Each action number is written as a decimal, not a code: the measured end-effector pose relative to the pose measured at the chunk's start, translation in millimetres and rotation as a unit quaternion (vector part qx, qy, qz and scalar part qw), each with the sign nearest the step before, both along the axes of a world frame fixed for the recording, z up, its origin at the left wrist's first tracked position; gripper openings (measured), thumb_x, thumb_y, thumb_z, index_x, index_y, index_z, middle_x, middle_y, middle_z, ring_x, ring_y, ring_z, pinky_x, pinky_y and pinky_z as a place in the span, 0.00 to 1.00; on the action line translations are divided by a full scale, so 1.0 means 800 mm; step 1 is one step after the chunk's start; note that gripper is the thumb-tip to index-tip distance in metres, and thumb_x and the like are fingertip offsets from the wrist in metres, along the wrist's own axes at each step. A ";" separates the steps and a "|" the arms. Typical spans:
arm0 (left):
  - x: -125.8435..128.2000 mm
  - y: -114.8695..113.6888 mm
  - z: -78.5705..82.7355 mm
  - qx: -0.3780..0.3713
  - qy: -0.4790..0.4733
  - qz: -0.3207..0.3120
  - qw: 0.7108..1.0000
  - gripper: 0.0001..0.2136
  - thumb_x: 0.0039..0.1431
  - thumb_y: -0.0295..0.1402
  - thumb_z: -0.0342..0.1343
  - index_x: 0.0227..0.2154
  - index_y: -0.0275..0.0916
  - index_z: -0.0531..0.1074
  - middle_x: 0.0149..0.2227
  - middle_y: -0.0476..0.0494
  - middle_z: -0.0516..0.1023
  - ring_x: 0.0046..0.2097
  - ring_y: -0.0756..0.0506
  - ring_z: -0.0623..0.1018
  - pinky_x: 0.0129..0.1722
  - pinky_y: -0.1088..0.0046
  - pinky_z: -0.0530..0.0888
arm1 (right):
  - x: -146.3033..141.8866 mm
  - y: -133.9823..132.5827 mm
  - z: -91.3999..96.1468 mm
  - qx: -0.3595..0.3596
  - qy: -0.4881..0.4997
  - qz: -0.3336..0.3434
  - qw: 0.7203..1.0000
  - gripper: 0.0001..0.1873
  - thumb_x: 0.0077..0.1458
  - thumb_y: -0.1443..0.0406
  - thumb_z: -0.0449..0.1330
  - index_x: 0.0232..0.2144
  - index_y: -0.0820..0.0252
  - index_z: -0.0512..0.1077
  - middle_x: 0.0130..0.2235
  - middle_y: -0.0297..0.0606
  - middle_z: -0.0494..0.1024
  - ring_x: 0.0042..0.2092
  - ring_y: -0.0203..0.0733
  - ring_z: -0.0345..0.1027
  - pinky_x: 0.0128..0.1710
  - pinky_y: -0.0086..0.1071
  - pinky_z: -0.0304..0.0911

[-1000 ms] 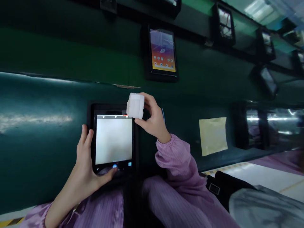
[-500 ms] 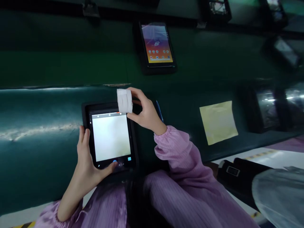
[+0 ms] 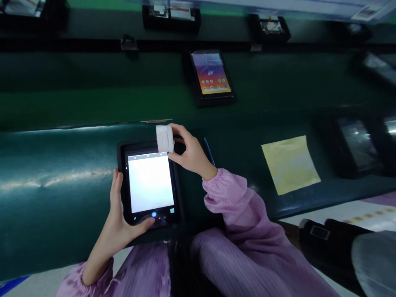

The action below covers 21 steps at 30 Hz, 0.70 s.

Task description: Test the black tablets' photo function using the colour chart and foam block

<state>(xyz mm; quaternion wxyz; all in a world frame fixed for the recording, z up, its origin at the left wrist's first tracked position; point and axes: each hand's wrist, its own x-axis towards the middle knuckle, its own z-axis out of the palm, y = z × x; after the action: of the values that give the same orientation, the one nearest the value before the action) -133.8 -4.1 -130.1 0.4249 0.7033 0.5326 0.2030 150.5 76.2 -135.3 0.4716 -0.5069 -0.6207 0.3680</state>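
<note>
A tablet [image 3: 151, 181] in a black surround lies on the green table in front of me, its display mostly blank white with a blue round button at the bottom. My left hand [image 3: 120, 218] grips it by the left edge, fingers along the side and thumb over the lower bezel near that button. Pinched between thumb and fingers of my right hand [image 3: 192, 152] is a small white block [image 3: 165, 139] with soft-looking, layered sides. It is at the tablet's top right corner; whether it touches the glass I cannot tell.
A second tablet [image 3: 212, 74] with a lit home screen lies farther back. A yellow paper sheet [image 3: 291, 165] and a blue pen-like stick [image 3: 209, 151] are to the right. More dark devices [image 3: 355, 144] lie at far right, others [image 3: 171, 16] along the back. Another person's dark sleeve [image 3: 331, 247] shows lower right.
The view has shifted, so everything appears lower and most things slightly farther right. The tablet's display looks more evenly white. Both hands keep their holds.
</note>
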 end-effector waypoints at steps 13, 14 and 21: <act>-0.012 0.000 0.007 0.000 0.033 -0.055 0.998 0.60 0.54 0.46 0.72 0.76 0.54 0.32 0.79 0.36 0.27 0.78 0.25 0.35 0.70 0.29 0.45 | 0.051 -0.041 0.046 0.016 -0.140 -0.116 0.983 0.35 0.54 0.67 0.65 0.64 0.48 0.64 0.63 0.41 0.73 0.60 0.56 0.71 0.55 0.50 0.75; -0.011 -0.002 0.005 0.000 0.035 -0.054 0.998 0.60 0.53 0.46 0.72 0.76 0.55 0.31 0.79 0.36 0.26 0.78 0.24 0.35 0.70 0.28 0.46 | 0.072 -0.053 0.054 0.004 -0.181 -0.157 0.971 0.36 0.54 0.67 0.65 0.64 0.48 0.65 0.63 0.41 0.73 0.60 0.56 0.71 0.54 0.51 0.75; 0.002 -0.014 -0.030 0.112 0.030 -0.001 0.993 0.60 0.50 0.43 0.72 0.76 0.48 0.35 0.79 0.31 0.34 0.77 0.20 0.43 0.70 0.28 0.48 | 0.222 -0.145 0.062 -0.178 -0.372 -0.368 0.833 0.38 0.52 0.56 0.64 0.65 0.54 0.68 0.56 0.50 0.77 0.49 0.60 0.75 0.47 0.57 0.75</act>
<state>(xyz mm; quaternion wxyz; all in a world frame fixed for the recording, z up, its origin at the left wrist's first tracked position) -132.4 -15.3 -154.3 0.3271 0.7528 0.5185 0.2397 328.5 -40.1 -86.0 0.2073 -0.8716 -0.4408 0.0548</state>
